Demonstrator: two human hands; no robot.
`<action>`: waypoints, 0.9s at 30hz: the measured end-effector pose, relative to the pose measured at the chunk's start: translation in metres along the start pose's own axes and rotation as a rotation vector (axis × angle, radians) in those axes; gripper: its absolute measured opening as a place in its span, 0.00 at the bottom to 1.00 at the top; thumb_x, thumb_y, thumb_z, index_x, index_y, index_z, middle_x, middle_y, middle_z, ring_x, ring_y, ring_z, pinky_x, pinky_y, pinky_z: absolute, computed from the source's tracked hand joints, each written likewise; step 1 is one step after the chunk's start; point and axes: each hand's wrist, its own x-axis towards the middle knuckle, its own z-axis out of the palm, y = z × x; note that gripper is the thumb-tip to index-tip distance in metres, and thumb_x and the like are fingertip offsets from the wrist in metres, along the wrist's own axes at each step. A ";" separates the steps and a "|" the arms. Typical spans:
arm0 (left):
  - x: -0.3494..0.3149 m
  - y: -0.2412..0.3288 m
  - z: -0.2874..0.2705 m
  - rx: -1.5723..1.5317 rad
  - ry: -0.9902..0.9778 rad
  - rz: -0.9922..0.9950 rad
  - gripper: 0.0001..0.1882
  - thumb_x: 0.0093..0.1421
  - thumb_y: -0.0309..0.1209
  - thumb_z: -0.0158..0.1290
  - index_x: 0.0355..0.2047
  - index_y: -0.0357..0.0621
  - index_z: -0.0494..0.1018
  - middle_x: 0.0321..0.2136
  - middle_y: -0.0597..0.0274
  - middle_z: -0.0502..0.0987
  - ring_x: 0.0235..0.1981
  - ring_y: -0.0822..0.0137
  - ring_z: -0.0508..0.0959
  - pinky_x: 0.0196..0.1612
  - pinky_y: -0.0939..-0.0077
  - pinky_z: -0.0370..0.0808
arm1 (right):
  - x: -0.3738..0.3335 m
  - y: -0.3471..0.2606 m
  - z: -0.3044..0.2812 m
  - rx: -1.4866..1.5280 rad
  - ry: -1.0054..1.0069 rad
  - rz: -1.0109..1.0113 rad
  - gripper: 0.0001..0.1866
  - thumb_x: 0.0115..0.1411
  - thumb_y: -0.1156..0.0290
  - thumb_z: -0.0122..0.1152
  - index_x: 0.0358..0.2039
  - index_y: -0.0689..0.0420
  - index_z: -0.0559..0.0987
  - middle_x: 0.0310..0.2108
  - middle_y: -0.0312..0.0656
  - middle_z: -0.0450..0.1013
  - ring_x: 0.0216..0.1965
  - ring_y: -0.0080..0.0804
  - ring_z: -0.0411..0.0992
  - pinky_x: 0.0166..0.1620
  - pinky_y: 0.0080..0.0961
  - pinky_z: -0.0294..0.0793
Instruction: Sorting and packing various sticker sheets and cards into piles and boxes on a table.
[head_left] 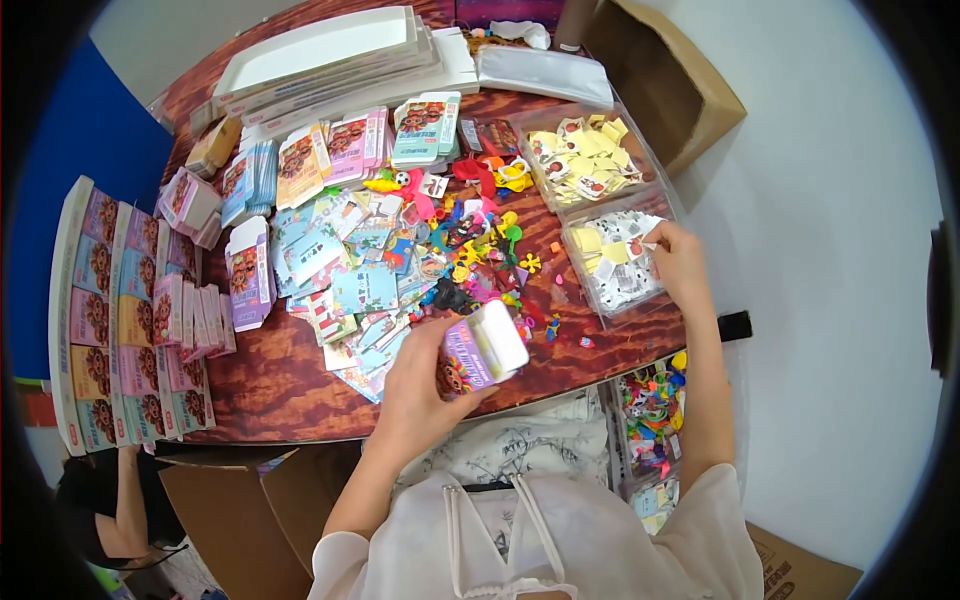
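My left hand (415, 385) is wrapped round a small purple printed carton (468, 362), tilted near the table's front edge with its white top flap up. At the right, my right hand (680, 262) has its fingertips pinched together over the edge of a clear plastic tray (612, 318). Something whitish shows at those fingertips, too small to name. That tray holds small black-and-white packets (628, 280) and a few pale yellow cards (587, 240). Behind it, another clear tray (548, 198) is heaped with pale yellow cards (590, 165).
Mixed small plastic toys (480, 240) and printed cards (365, 287) cover the table's middle. Flat cartons (425, 125) stand behind them, below stacked white trays (320, 65). Filled display boxes (140, 330) line the left. A toy bin (650, 410) sits below at right. Another person's arm (128, 500) shows lower left.
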 end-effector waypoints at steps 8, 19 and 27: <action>0.092 0.033 0.023 -0.283 -0.391 0.339 0.44 0.45 0.39 0.73 0.59 0.37 0.66 0.68 0.42 0.53 0.68 0.47 0.60 0.66 0.61 0.61 | -0.014 -0.051 -0.038 0.493 -0.057 0.110 0.05 0.60 0.84 0.55 0.31 0.60 0.77 0.24 0.32 0.72 0.23 0.15 0.69 0.25 0.14 0.69; 0.145 0.058 0.083 -0.157 -0.570 0.361 0.50 0.45 0.43 0.71 0.63 0.30 0.61 0.65 0.39 0.61 0.64 0.47 0.65 0.65 0.62 0.64 | -0.010 -0.034 -0.046 0.837 0.034 0.146 0.02 0.60 0.78 0.62 0.33 0.60 0.78 0.26 0.32 0.74 0.25 0.16 0.70 0.29 0.15 0.70; 0.147 0.081 0.074 0.003 -0.661 0.241 0.50 0.46 0.40 0.71 0.64 0.29 0.59 0.60 0.36 0.66 0.60 0.46 0.70 0.61 0.60 0.68 | -0.025 -0.047 -0.080 0.793 -0.030 0.133 0.01 0.61 0.78 0.60 0.34 0.60 0.78 0.26 0.33 0.74 0.22 0.15 0.70 0.26 0.14 0.71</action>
